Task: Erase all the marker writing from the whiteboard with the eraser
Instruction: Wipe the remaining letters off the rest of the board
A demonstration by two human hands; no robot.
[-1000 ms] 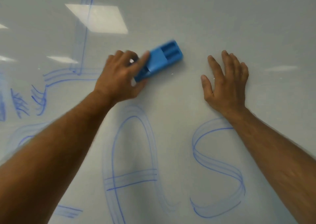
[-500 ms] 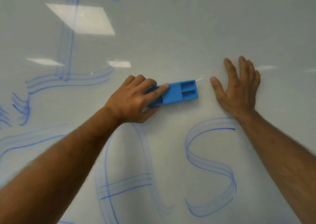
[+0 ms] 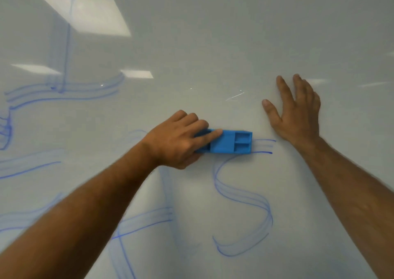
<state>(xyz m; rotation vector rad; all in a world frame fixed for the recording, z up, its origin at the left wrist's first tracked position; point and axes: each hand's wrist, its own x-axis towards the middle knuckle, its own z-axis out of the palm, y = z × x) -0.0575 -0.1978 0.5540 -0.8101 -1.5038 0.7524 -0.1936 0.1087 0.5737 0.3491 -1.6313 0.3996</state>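
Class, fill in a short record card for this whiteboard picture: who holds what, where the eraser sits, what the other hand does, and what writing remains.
Surface: whiteboard, glossy, with ceiling lights reflected
Tool: blue eraser, lying flat on the board
Left hand: grips the eraser's left end
Right hand: fingers spread, flat on the board, holding nothing
Eraser position: on the top stroke of the S
Writing remaining: the S, crossed strokes at lower left, more lines at upper left
Ink colour: blue
Task state: unfinished
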